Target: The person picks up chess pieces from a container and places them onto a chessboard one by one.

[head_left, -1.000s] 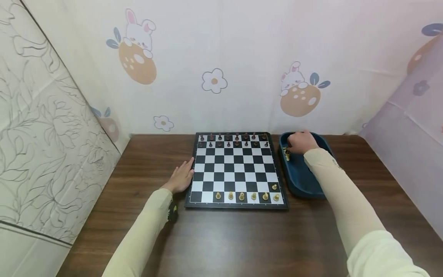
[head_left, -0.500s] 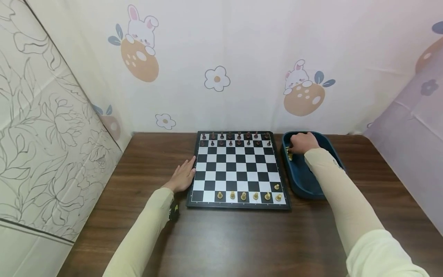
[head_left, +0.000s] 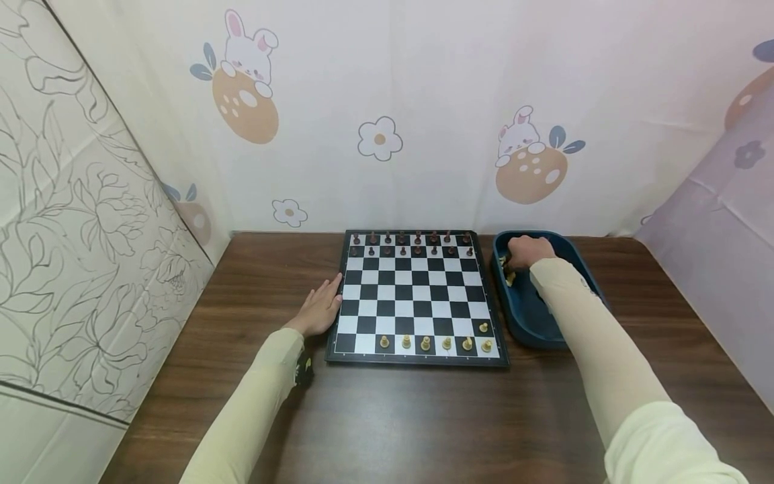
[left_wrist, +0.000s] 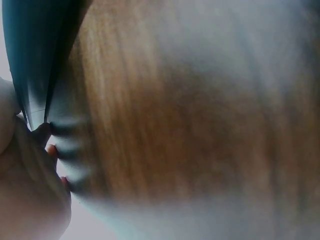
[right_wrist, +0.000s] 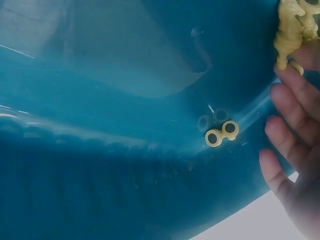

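Note:
My left hand lies flat with fingers extended, its fingertips at the left edge of the chessboard. In the left wrist view, that hand's fingertips meet the board's dark side. My right hand reaches down into the blue tray beside the board. In the right wrist view, its fingertips are right at a pale yellow chess piece, with more yellow pieces behind. I cannot tell whether thumb and index finger pinch it. Two yellow pieces lie nearby with round bases showing.
Dark red chess pieces stand in two rows along the board's far side. Several yellow pieces stand on the near row, and a yellow pawn on the row above. A patterned cloth hangs behind the wooden table.
My right hand has shifted slightly toward me inside the tray, and the yellow pieces beside it have moved a little. My left hand stays at the board's edge.

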Demonstrator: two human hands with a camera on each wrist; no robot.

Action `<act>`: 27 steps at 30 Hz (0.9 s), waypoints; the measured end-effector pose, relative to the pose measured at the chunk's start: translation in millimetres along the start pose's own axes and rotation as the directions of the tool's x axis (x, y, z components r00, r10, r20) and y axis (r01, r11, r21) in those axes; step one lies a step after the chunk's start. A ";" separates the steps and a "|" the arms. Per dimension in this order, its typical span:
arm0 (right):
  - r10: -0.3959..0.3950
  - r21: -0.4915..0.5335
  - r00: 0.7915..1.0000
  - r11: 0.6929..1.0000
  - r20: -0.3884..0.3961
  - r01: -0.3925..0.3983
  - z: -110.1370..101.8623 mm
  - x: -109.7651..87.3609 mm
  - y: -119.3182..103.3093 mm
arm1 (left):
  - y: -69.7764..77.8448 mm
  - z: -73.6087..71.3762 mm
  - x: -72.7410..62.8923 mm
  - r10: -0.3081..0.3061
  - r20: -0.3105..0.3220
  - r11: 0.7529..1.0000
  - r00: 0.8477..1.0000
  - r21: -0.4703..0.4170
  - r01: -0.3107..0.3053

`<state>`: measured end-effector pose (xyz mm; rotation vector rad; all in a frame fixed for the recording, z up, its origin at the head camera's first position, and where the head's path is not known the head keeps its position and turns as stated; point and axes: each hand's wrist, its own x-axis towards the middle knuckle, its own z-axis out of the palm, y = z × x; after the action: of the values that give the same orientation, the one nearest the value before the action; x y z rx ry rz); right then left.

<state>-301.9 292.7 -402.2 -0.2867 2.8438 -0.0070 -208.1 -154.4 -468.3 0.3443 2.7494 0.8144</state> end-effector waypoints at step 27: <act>0.038 0.123 0.999 0.992 0.007 -0.038 0.8 -5.3 8.5 | 3.3 -1.7 -2.6 -0.006 -0.001 1.000 1.000 -0.018 0.006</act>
<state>-298.3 302.1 -401.7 -0.2057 2.8287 -0.1736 -205.6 -153.3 -464.7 0.3327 2.7412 0.8371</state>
